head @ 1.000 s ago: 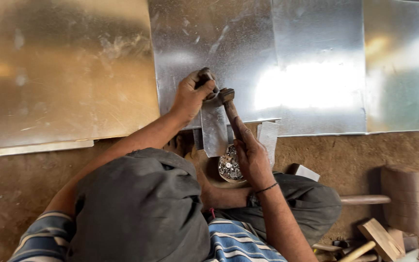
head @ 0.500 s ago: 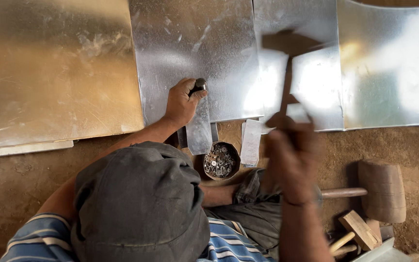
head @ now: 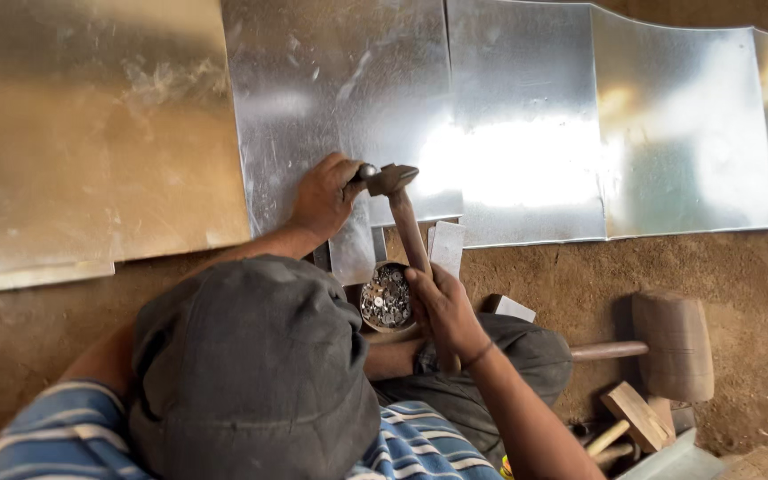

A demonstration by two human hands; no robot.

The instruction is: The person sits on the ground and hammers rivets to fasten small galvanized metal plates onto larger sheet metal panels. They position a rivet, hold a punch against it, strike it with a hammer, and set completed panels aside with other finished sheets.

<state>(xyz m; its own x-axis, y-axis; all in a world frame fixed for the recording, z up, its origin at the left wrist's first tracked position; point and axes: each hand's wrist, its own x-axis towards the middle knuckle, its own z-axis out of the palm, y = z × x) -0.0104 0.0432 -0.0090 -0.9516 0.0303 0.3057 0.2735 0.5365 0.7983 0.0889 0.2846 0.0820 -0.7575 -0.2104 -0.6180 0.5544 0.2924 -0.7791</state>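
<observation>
My left hand (head: 324, 197) holds a short dark punch (head: 364, 172) upright against a shiny metal sheet (head: 313, 98) that lies on the earth floor. Around the wooden handle of a hammer (head: 406, 222), low on the shaft, my right hand (head: 442, 309) is closed. The hammer's metal head (head: 392, 178) rests on top of the punch, just right of my left fingers. A grey cap (head: 251, 364) fills the near foreground and hides part of my left arm.
A small bowl of metal bits (head: 386, 298) sits between my hands. More shiny sheets (head: 668, 133) lie to the right, a duller brownish sheet (head: 82, 133) to the left. A wooden mallet (head: 673, 342) and wood offcuts (head: 637, 413) lie at the lower right.
Half a second ago my right hand held the hammer raised high to the right; it has swung down onto the punch. My left hand stayed in place on the sheet.
</observation>
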